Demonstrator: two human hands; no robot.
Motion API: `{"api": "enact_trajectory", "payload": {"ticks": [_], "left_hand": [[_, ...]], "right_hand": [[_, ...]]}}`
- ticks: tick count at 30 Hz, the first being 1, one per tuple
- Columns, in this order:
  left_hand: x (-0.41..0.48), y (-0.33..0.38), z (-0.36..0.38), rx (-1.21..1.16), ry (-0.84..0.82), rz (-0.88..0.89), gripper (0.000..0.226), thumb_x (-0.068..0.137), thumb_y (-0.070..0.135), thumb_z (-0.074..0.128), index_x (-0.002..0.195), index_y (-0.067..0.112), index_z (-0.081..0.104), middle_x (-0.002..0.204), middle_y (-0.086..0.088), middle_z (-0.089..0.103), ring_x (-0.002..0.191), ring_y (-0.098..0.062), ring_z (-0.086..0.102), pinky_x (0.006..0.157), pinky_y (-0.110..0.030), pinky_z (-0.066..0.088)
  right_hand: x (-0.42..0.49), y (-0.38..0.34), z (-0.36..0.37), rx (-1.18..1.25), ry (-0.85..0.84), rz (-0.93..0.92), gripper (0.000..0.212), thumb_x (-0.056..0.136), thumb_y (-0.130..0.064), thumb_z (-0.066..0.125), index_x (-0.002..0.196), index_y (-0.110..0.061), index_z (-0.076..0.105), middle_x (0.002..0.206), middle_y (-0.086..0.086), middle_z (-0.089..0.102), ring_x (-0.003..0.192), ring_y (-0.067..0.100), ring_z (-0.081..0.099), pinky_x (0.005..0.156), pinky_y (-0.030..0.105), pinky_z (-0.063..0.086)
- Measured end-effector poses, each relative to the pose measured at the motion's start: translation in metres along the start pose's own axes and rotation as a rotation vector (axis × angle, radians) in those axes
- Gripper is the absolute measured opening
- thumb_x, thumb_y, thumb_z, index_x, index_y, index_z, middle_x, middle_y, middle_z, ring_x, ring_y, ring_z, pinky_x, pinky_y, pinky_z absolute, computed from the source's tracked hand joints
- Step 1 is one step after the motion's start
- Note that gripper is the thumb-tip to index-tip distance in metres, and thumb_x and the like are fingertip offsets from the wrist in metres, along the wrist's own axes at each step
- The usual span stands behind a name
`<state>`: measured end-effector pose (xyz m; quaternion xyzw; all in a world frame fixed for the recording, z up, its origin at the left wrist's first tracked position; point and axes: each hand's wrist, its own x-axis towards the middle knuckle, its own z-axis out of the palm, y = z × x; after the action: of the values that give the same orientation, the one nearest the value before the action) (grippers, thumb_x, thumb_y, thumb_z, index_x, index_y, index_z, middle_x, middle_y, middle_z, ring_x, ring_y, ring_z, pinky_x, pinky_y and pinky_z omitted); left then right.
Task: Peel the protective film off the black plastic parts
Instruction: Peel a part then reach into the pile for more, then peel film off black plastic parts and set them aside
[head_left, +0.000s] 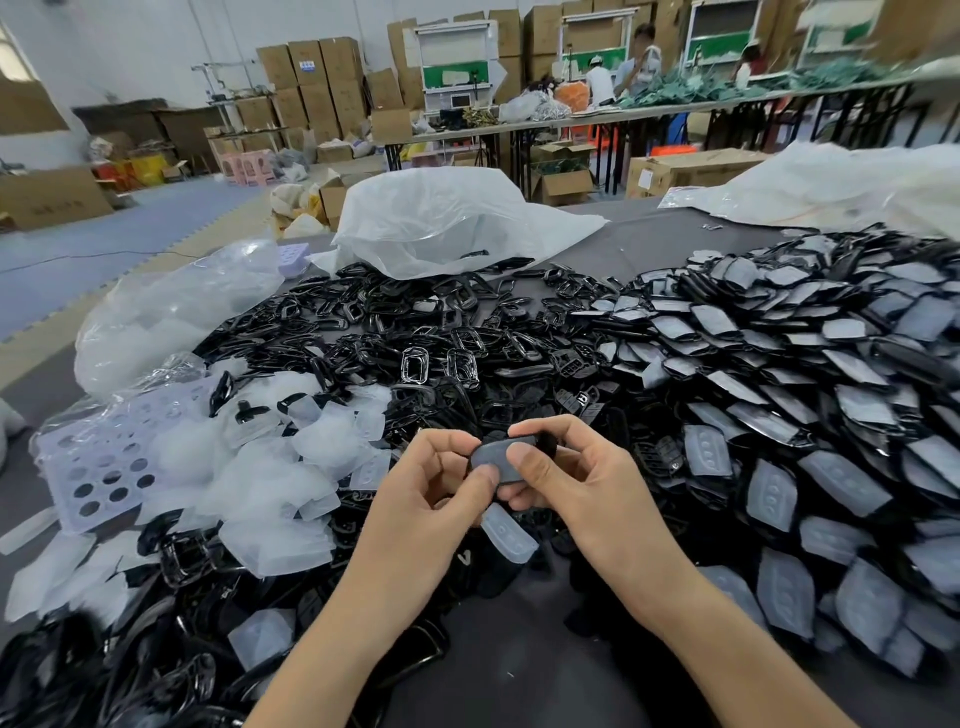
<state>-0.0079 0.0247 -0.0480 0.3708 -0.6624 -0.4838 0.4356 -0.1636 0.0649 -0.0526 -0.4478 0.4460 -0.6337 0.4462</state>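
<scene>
Centre: left hand (431, 488) and right hand (571, 483) pinch one black part (503, 457); a slipping thumb may tear its film (491, 465); unpeeled heap (779, 389) at 3 o'clock.

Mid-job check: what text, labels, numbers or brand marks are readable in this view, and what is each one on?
Nothing reads clearly.
Blurred: blue label on a stacked cardboard box.
Too small: white label on a floor box.
Unsure: pale V-shaped mark on a loose black part, maybe a letter.
</scene>
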Motion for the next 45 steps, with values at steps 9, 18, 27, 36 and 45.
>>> {"api": "enact_trajectory", "payload": {"ticks": [9, 18, 27, 36, 45], "left_hand": [[-0.0019, -0.0027, 0.0005, 0.016, -0.032, 0.03, 0.014, 0.095, 0.021, 0.063, 0.09, 0.034, 0.065, 0.076, 0.003, 0.067, 0.073, -0.009, 0.064, 0.069, -0.022, 0.054], [-0.0035, -0.0018, 0.0013, 0.113, 0.027, 0.082, 0.015, 0.094, 0.023, 0.066, 0.088, 0.036, 0.065, 0.066, 0.007, 0.059, 0.063, -0.004, 0.054, 0.06, -0.011, 0.044], [-0.0029, -0.0025, 0.0012, 0.048, 0.006, 0.07, 0.017, 0.096, 0.021, 0.064, 0.097, 0.037, 0.07, 0.08, 0.002, 0.071, 0.074, -0.012, 0.069, 0.073, -0.023, 0.056], [-0.0022, -0.0039, 0.0024, 0.105, 0.074, 0.089, 0.023, 0.096, 0.014, 0.062, 0.089, 0.036, 0.066, 0.071, -0.002, 0.068, 0.071, -0.013, 0.069, 0.069, -0.016, 0.051], [-0.0036, -0.0032, 0.0014, 0.173, 0.064, 0.136, 0.027, 0.094, 0.015, 0.063, 0.09, 0.042, 0.065, 0.067, 0.009, 0.061, 0.065, -0.01, 0.059, 0.061, -0.012, 0.045]], "right_hand": [[0.0015, 0.0024, -0.0051, -0.106, 0.003, 0.023, 0.013, 0.093, -0.015, 0.071, 0.099, -0.025, 0.066, 0.085, 0.007, 0.078, 0.071, 0.02, 0.075, 0.069, 0.022, 0.059], [0.0004, 0.0024, -0.0041, -0.063, -0.022, 0.026, 0.013, 0.091, -0.022, 0.071, 0.103, -0.021, 0.067, 0.088, 0.006, 0.078, 0.076, 0.02, 0.076, 0.069, 0.02, 0.058], [0.0023, 0.0045, -0.0061, -0.028, 0.011, 0.026, 0.023, 0.08, -0.034, 0.073, 0.1, -0.022, 0.07, 0.083, 0.01, 0.078, 0.072, 0.02, 0.076, 0.067, 0.018, 0.057], [0.0021, 0.0014, -0.0027, 0.099, -0.031, 0.084, 0.012, 0.096, -0.021, 0.062, 0.104, -0.02, 0.072, 0.091, 0.016, 0.077, 0.08, 0.024, 0.077, 0.07, 0.019, 0.058], [0.005, 0.0058, 0.0004, 0.196, 0.004, 0.15, 0.012, 0.091, -0.018, 0.067, 0.086, -0.025, 0.076, 0.088, 0.014, 0.076, 0.073, 0.024, 0.074, 0.065, 0.023, 0.058]]}}
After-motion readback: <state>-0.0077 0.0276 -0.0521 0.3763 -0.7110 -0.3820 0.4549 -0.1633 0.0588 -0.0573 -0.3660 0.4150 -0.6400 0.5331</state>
